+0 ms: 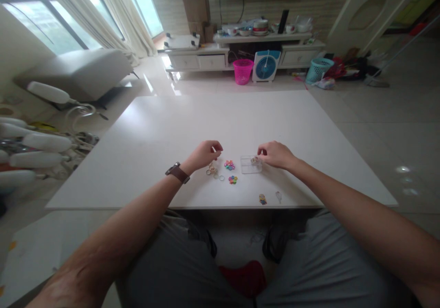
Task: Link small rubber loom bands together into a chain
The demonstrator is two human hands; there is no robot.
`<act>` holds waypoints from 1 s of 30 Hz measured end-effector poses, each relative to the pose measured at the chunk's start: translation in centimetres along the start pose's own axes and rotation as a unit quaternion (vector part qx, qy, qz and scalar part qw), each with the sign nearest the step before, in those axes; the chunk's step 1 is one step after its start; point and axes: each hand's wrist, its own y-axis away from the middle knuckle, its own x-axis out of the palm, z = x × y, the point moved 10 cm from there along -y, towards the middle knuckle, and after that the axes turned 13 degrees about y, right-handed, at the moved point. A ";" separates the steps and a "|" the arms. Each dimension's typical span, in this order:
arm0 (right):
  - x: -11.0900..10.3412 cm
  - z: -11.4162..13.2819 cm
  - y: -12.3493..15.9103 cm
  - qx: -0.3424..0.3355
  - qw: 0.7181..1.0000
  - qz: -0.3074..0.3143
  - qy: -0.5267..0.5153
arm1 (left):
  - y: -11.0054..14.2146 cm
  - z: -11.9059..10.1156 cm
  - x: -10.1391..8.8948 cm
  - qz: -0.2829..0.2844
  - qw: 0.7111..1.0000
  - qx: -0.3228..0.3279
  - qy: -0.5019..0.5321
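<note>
My left hand (205,153) hovers over the white table (172,129), its fingers pinched together above several small metal rings (213,172); what it pinches is too small to make out. My right hand (275,154) rests at the right edge of a small clear plastic box (249,165), fingers curled and pinching a small ring-like piece (255,160) over the box. Between the hands lie two clusters of coloured beads (229,165), the second cluster (233,179) nearer me. A small yellow figure charm (262,199) and a pale charm (278,196) lie near the front edge.
A grey sofa (75,72) stands at the left, with white tube-like objects (37,143) beside it. Across the floor are a low TV cabinet (240,53), a pink basket (242,71), a blue fan (266,66) and a teal basket (319,69).
</note>
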 end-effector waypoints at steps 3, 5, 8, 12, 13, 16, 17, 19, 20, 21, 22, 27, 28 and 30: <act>0.1 -0.2 -0.1 0.003 1.000 -0.001 -0.006 | -0.2 0.1 -0.4 0.010 0.998 0.019 -0.061; 0.2 -0.3 -0.1 0.003 1.000 -0.001 -0.009 | -0.3 0.5 -0.3 0.027 0.995 0.026 -0.088; 0.4 -0.3 -0.1 0.002 1.000 0.002 -0.009 | -0.5 1.6 -0.1 0.058 0.991 0.021 -0.122; 0.5 -0.3 -0.1 0.003 1.000 0.009 -0.006 | -0.3 2.9 0.1 0.102 0.982 0.004 -0.157; 0.6 -0.3 0.0 0.003 1.000 0.010 -0.006 | -0.3 3.2 0.1 0.110 0.981 -0.003 -0.162; 0.6 -0.3 -0.1 0.001 1.000 0.013 -0.006 | 0.0 3.8 0.4 0.135 0.977 -0.020 -0.164; 0.7 -0.3 -0.1 0.001 1.000 0.014 -0.005 | 0.0 3.9 0.6 0.144 0.976 -0.021 -0.162; 0.7 -0.3 -0.1 0.002 1.000 0.016 -0.004 | 0.1 3.9 1.2 0.161 0.973 -0.020 -0.162; 0.8 -0.3 -0.1 0.001 1.000 0.016 -0.004 | 0.2 3.9 1.5 0.168 0.972 -0.021 -0.165; 0.8 -0.2 -0.1 0.000 1.000 0.016 -0.004 | 0.2 4.0 1.7 0.173 0.970 -0.022 -0.169; 0.8 -0.2 -0.1 -0.001 1.000 0.016 -0.004 | 0.2 4.0 1.9 0.177 0.969 -0.023 -0.174; 0.8 -0.2 -0.1 0.004 1.000 0.022 -0.002 | 0.4 3.8 2.7 0.187 0.965 -0.024 -0.184; 0.8 -0.2 -0.1 0.004 1.000 0.023 -0.002 | 0.4 3.9 2.8 0.191 0.963 -0.030 -0.186; 0.8 -0.1 0.0 0.003 1.000 0.023 -0.001 | 0.6 4.0 3.1 0.201 0.959 -0.045 -0.195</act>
